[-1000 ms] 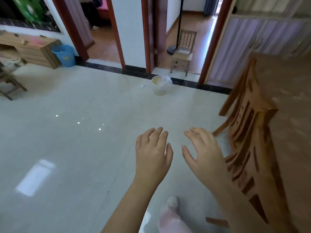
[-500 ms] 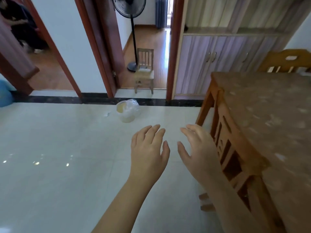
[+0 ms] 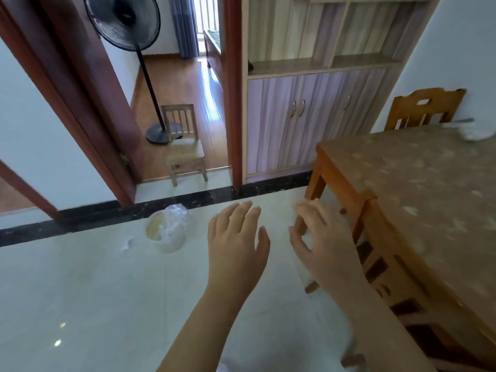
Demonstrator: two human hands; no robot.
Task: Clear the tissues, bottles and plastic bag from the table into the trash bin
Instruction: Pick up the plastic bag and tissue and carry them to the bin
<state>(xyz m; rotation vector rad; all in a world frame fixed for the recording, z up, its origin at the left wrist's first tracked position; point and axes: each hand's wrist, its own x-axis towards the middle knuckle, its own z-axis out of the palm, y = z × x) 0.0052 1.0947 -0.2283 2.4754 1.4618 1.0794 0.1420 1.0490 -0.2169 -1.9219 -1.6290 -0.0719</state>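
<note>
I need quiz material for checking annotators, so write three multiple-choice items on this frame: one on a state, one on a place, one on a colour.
1. The left hand and the right hand are:
A. clenched into fists
B. open, holding nothing
C. clasped together

2. The trash bin stands on the floor:
A. left of both hands
B. between the hands
C. right of both hands

3. The standing fan is:
A. white
B. blue
C. black

Answers:
1 B: the fingers of both are spread, with nothing in them.
2 A: the bag-lined bin shows left of the left hand, apart from it.
3 C: its grille, pole and base are all black.
</note>
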